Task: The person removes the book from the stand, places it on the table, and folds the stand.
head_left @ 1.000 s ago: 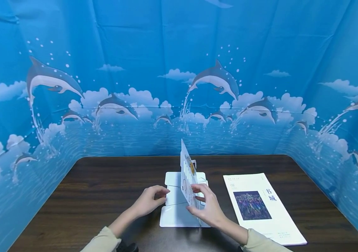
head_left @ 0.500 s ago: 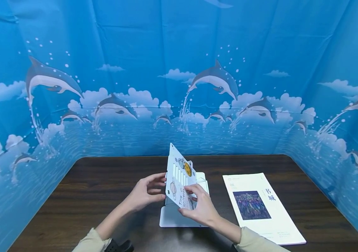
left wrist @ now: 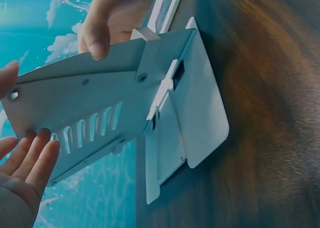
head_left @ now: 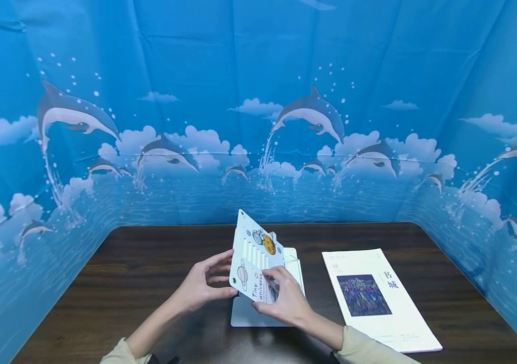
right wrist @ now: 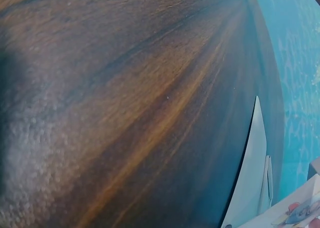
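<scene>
A white folding book stand (head_left: 251,253), printed with planets and "Tiny universe", has its panel raised and tilted over its flat base (head_left: 253,314). My left hand (head_left: 203,283) holds the panel's left edge, fingers behind it and thumb at the lower corner. In the left wrist view those fingers (left wrist: 42,150) lie against the slotted back. My right hand (head_left: 287,298) grips the panel's near edge, its thumb tip curling over the edge in the left wrist view. The right wrist view shows only a pale corner of the stand (right wrist: 252,168), with the hand out of sight.
A white magazine (head_left: 367,323) with a dark picture on its cover lies to the right of the stand. The dark wooden table (head_left: 149,268) ends at the back against a blue dolphin-print curtain (head_left: 213,101).
The panel has swung leftward from nearly edge-on, so its printed face shows. My left hand has moved from beside the base onto the panel's edge. The right hand has shifted slightly left with it.
</scene>
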Tool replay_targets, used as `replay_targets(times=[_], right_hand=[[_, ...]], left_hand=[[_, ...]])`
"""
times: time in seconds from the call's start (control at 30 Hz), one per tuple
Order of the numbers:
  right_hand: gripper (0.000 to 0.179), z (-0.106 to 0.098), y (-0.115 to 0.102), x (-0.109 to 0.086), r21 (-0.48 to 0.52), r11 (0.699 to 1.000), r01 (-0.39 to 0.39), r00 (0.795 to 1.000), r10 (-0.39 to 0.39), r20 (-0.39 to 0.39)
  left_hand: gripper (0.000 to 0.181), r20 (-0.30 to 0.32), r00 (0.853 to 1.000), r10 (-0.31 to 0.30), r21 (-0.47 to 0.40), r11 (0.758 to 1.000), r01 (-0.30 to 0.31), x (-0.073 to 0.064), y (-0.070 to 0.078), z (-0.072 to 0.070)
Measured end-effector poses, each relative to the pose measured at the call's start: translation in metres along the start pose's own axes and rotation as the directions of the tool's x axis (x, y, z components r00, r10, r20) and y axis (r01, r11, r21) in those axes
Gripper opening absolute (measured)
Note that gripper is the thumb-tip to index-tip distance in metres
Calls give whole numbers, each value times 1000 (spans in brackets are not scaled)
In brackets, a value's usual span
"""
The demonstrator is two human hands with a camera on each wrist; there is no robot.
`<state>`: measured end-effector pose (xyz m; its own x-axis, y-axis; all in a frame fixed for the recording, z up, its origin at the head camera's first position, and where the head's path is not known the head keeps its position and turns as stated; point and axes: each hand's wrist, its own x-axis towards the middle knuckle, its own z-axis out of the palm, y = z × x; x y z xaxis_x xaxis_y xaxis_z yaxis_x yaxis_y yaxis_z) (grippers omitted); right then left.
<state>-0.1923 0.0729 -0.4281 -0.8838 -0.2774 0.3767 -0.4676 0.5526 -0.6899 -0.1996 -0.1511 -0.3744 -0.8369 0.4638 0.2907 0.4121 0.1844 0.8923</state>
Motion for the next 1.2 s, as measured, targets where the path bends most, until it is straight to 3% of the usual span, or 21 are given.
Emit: replay_targets(times=[0.33, 0.83, 1.2], right_hand=[[62, 2, -1, 1, -72, 997, -10, 1000, 11, 17], [63, -1, 12, -2, 32, 999, -28, 988, 23, 152], [60, 3, 20, -5, 5, 1000, 14, 986, -14, 167]], left_hand=[[74, -29, 998, -59, -29, 998, 58, -4, -3, 1], [75, -25, 991, -135, -129, 983, 130, -19, -8, -7], [78, -18, 971, -240, -170, 957, 234, -29, -20, -14]])
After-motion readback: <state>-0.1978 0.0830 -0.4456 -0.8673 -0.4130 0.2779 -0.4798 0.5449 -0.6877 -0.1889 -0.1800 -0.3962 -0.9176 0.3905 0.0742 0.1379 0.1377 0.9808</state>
